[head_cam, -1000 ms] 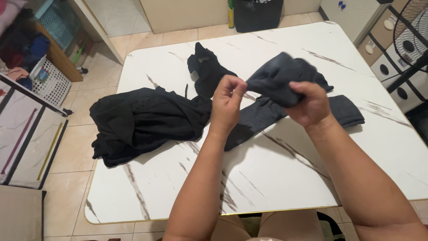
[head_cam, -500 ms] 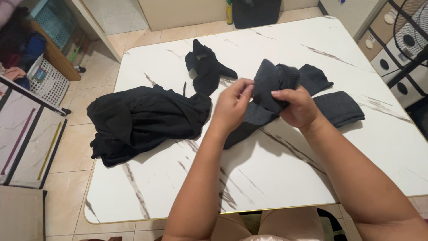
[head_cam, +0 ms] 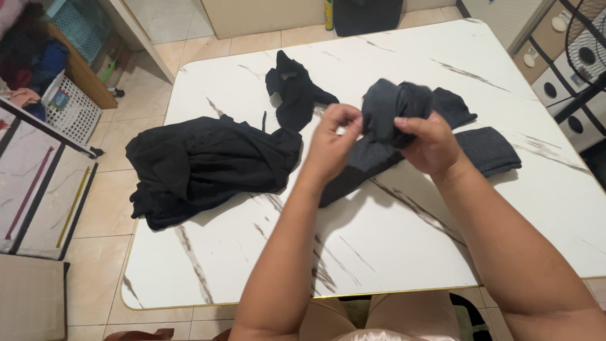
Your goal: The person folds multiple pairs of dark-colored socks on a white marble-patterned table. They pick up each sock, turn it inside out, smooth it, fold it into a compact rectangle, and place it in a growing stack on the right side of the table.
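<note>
Sock (head_cam: pixel 394 110) bunched tighter; both hands' (head_cam: pixel 435 145) grip pinching it; bare table (head_cam: pixel 404 246) nearer.

Bright, even light; soft shadows, slight blur.

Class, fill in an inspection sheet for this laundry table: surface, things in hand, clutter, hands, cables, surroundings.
Surface: white marble-look table with dark veins and a gold edge.
Things in hand: dark grey sock, bunched and lifted off the table; a long dark grey garment lies beneath it.
Clutter: black garment heap at the left; small black garment farther back.
Hands: left hand pinches the sock's edge; right hand grips its bunched part.
Cables: nothing seen.
Surroundings: tiled floor, white laundry basket, fan at the upper right.
</note>
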